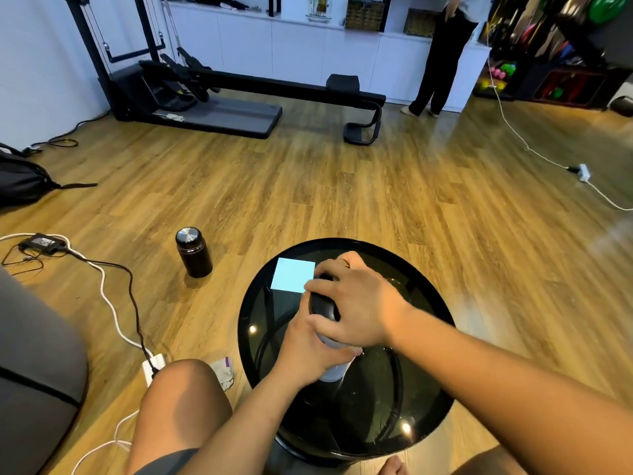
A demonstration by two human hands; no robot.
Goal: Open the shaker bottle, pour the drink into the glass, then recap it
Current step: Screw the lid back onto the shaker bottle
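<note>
The shaker bottle (334, 371) stands upright on the round black glass table (428, 423), a translucent grey body with a black cap (322, 308). My left hand (308, 351) wraps around the bottle's body. My right hand (356, 303) covers and grips the cap from above. The glass (397, 286) is mostly hidden behind my right hand; only a faint clear rim shows at the table's far right.
A light blue square note (293, 275) lies on the table's far left. A dark flask (193, 253) stands on the wooden floor to the left, with cables and a power strip (154, 366) nearby. A person (442, 53) stands far back beside a rowing machine (239, 94).
</note>
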